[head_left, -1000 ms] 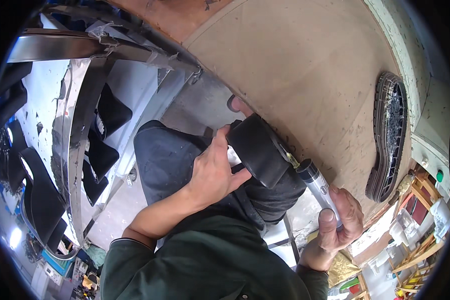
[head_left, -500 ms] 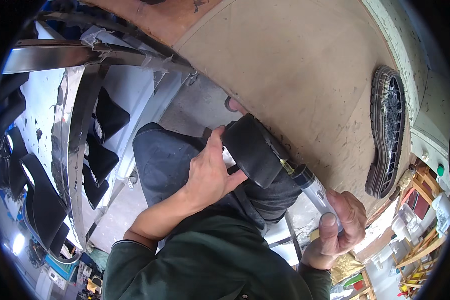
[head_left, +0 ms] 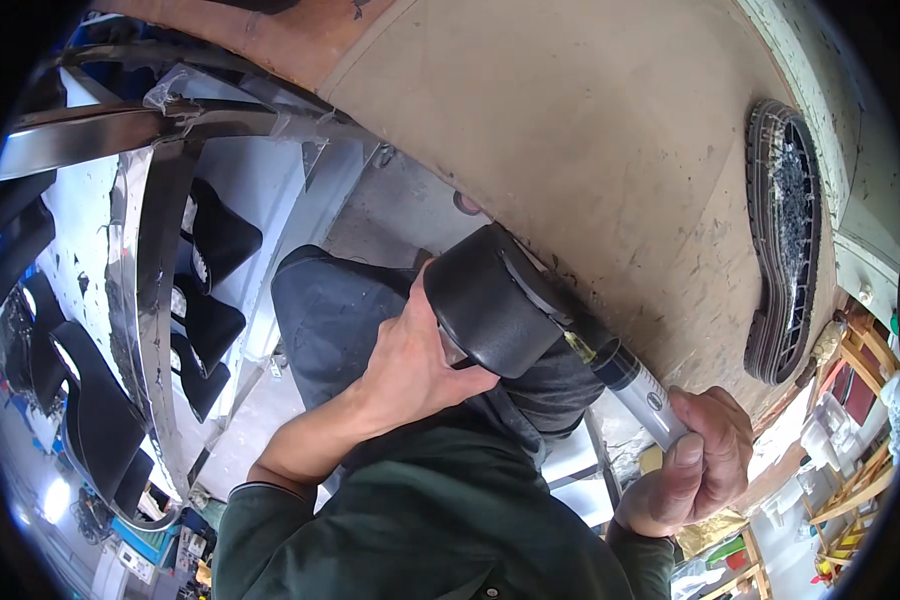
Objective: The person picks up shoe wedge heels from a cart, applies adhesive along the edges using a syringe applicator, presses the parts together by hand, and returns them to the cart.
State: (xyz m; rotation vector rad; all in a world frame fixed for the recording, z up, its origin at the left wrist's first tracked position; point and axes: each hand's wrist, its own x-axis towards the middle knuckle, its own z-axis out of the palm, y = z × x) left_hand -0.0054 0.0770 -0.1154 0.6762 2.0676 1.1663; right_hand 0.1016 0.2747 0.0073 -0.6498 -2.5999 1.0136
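My left hand (head_left: 410,365) grips a black shoe upper (head_left: 485,310) by its heel, holding it against my knee at the edge of the worktable (head_left: 590,150). My right hand (head_left: 705,470) is closed around a clear syringe (head_left: 630,380) with dark contents. The syringe's yellowish tip points up-left and touches the side of the shoe upper near its sole edge. My dark trousers (head_left: 330,310) and green sleeves fill the lower middle.
A black treaded shoe sole (head_left: 780,240) lies on the brown worktable at the right. Several black shoe parts (head_left: 210,330) hang on a metal rack (head_left: 140,290) at the left. Wooden shelves with small items (head_left: 860,400) stand at the lower right.
The shoe upper and my left hand have shifted slightly; the syringe tip stays against the shoe. My right hand has moved a little along with the syringe.
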